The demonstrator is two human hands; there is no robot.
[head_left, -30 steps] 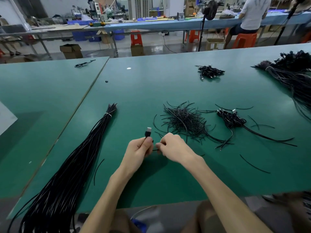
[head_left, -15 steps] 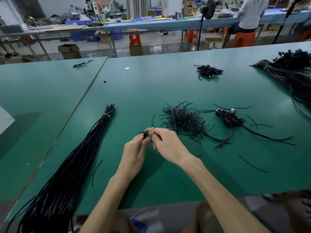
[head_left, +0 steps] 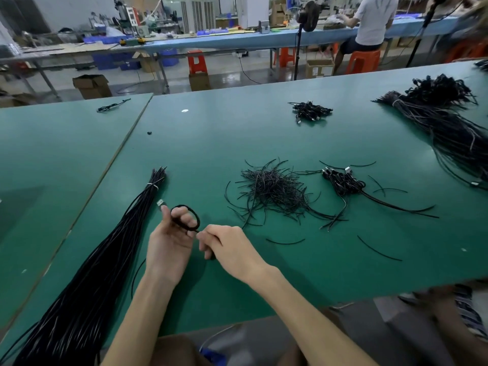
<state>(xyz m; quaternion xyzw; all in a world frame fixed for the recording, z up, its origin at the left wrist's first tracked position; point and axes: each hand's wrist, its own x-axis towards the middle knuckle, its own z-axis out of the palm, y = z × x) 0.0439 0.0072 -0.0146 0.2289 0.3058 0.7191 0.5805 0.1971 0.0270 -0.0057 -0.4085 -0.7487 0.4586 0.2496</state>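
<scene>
Black cable [head_left: 184, 206] makes one loop around the fingers [head_left: 186, 220] of my left hand [head_left: 169, 241]. These fingers are curled and grasp it above the tabletop [head_left: 237, 133], close to the near edge and a little toward the left edge. Its silver plug [head_left: 159, 202] sticks out beyond my left thumb. My right hand [head_left: 232, 247] is just beside the left one, and its fingers pinch the same cable where the loop closes. A long tied bundle of cables [head_left: 105, 247] lies along the left edge. A pile of short wire pieces [head_left: 272, 188] rests near the middle, and a small bunch of coiled cables [head_left: 343, 182] lies beside it toward the right edge.
</scene>
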